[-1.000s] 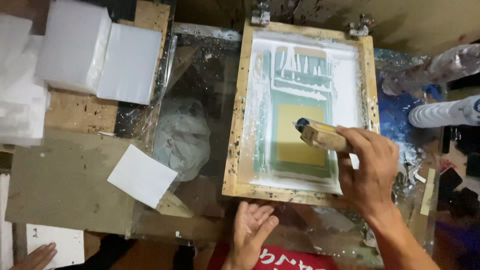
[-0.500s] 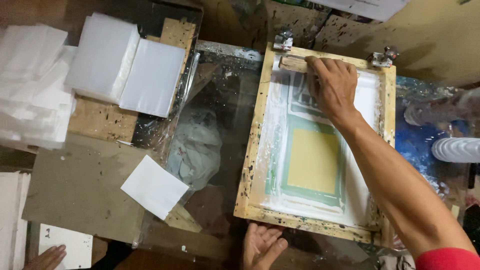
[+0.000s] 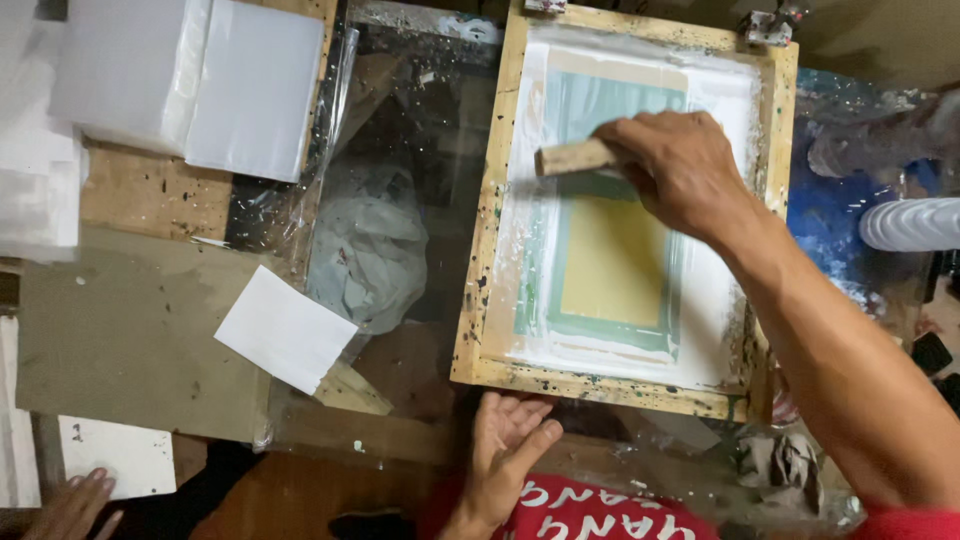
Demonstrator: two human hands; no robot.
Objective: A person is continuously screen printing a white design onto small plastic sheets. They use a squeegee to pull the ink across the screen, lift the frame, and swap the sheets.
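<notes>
Two hands work at a wooden-framed printing screen (image 3: pixel 625 205) in the upper right of the frame. Its mesh shows a yellow rectangle bordered in green, with white ink smeared around. The right hand (image 3: pixel 680 170) is closed around a wooden squeegee (image 3: pixel 572 157) resting on the mesh. The left hand (image 3: pixel 508 450), open with fingers spread, touches the frame's lower edge on the table (image 3: pixel 150 330).

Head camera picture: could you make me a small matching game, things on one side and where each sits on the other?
Things:
1. wooden-handled squeegee
2. loose white paper sheet
3. crumpled grey rag
4. left hand

Places:
A. under the clear glass
B. gripped by the right hand
C. at the near edge of the wooden screen frame
D. on the grey board

Pairs: 1-B, 2-D, 3-A, 4-C
</notes>
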